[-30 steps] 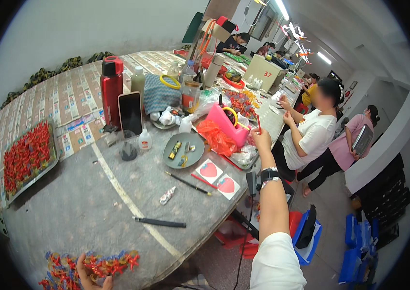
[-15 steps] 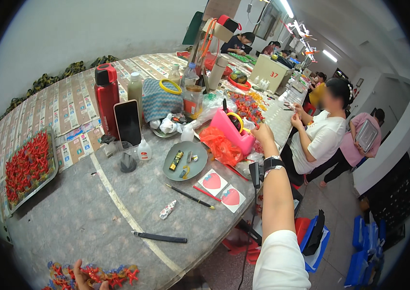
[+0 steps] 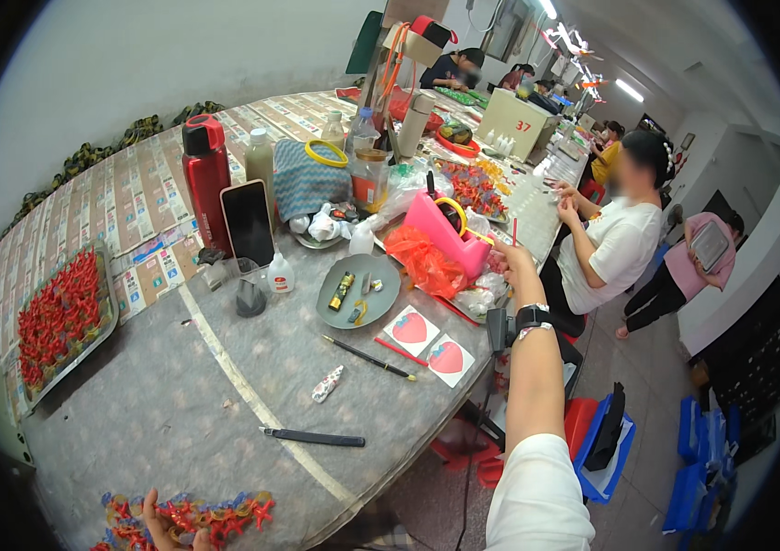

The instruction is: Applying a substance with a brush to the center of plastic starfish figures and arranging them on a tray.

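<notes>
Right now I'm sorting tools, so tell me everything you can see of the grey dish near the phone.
The round grey dish looks like shallow plastic or metal with a low rim. It sits flat on the grey table, right of the propped phone and beside the orange bag. Inside lie a small yellow-and-black tube and a few little pieces. No hand touches it.

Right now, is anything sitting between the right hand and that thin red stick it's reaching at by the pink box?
Nothing visible is between them. The right hand is raised at the table's far edge, its fingertips right at the thin red stick; whether they grip it is unclear. The pink box and orange bag lie to its left, off that line.
</notes>
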